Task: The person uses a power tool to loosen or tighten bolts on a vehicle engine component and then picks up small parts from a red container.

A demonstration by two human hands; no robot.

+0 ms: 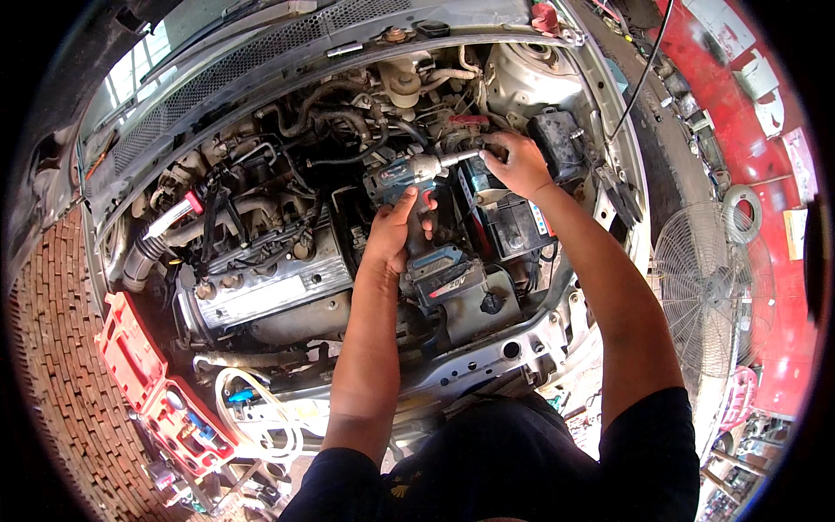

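Observation:
My left hand (393,228) is wrapped round the handle of a teal and black cordless impact wrench (396,181), held over the engine bay. Its battery pack (445,277) hangs low, and the nose points right. From the nose sticks out a silver socket extension (459,157). The fingers of my right hand (519,165) are closed on the extension's far end, which they partly hide. Below and right of the wrench sits the car battery (515,230); to its left lies the engine with its silver valve cover (261,291).
A red plastic case (178,422) stands unfolded at the lower left, beside a coiled clear hose (261,413). A white tool with a red ring (178,214) leans over the engine's left side. On the right are a thin prop rod (648,70) and a wire-caged fan (715,291).

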